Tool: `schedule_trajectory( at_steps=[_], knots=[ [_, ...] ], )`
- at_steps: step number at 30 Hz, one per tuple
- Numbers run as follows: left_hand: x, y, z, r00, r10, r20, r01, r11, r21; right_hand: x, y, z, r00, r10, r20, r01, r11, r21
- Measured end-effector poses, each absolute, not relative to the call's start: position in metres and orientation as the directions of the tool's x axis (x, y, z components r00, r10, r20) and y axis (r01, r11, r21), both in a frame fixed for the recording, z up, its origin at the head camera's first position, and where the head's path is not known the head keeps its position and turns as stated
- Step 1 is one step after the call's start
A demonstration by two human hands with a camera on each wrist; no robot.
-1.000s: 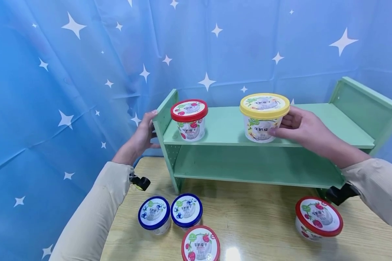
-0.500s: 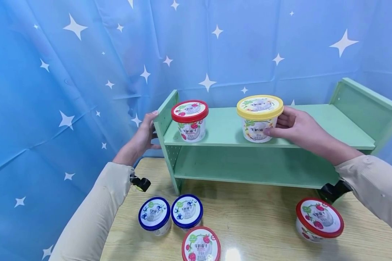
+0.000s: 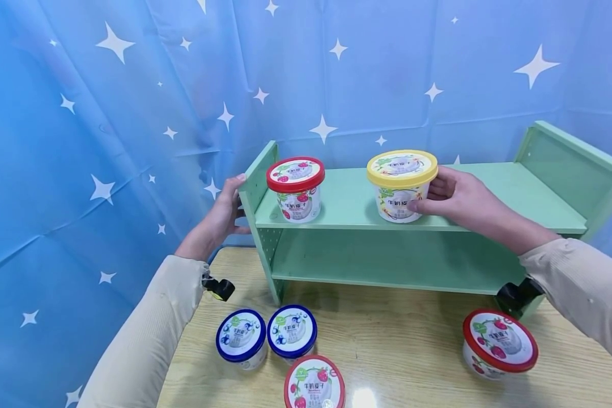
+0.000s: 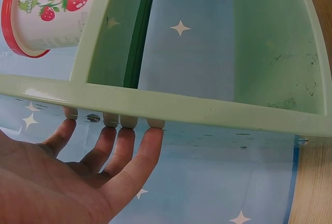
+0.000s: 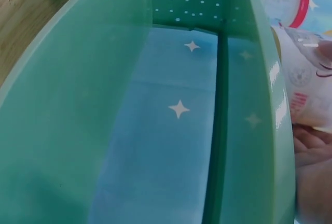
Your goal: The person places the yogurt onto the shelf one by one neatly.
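Observation:
My right hand [image 3: 466, 201] grips a yellow-lidded paper tub [image 3: 399, 203] from its right side, thumb across the label. The tub is upright at the front edge of the upper board of a green two-tier shelf [image 3: 347, 195]. To its left on that board stands a red-lidded strawberry tub [image 3: 298, 204]. My left hand [image 3: 218, 212] is at the shelf's left side panel. In the left wrist view its outstretched fingers [image 4: 148, 151] touch the panel's outer face. The right wrist view shows the yellow-lidded tub [image 5: 301, 73] and that hand only in part, at the right edge.
On the wooden table [image 3: 387, 345] in front are two blue-lidded tubs, one at the left [image 3: 241, 337] and one beside it [image 3: 292, 331]. A red-lidded tub [image 3: 314, 385] is nearer me, another red-lidded tub [image 3: 501, 343] at the right. A blue starry curtain [image 3: 387, 73] hangs behind.
My right hand has moved the yellow-lidded tub a short way left along the upper board, toward the red-lidded one. My left hand has stayed at the side panel.

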State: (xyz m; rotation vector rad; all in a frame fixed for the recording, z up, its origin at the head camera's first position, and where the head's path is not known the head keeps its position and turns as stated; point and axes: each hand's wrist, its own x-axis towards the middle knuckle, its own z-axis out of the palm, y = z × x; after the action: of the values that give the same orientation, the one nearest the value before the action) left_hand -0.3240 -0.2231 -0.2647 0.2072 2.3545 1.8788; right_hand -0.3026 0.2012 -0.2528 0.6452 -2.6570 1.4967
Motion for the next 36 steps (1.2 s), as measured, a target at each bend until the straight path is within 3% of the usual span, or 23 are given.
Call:
schedule_trajectory(
  at_steps=[36],
  knots=[
    [-0.3237, -0.2233, -0.2665, -0.982, 0.190, 0.002, 0.045, 0.224, 0.974, -0.3025, 0.2056, -0.2495, -0.900, -0.407, 0.155, -0.358, 0.490, -0.795]
  ],
)
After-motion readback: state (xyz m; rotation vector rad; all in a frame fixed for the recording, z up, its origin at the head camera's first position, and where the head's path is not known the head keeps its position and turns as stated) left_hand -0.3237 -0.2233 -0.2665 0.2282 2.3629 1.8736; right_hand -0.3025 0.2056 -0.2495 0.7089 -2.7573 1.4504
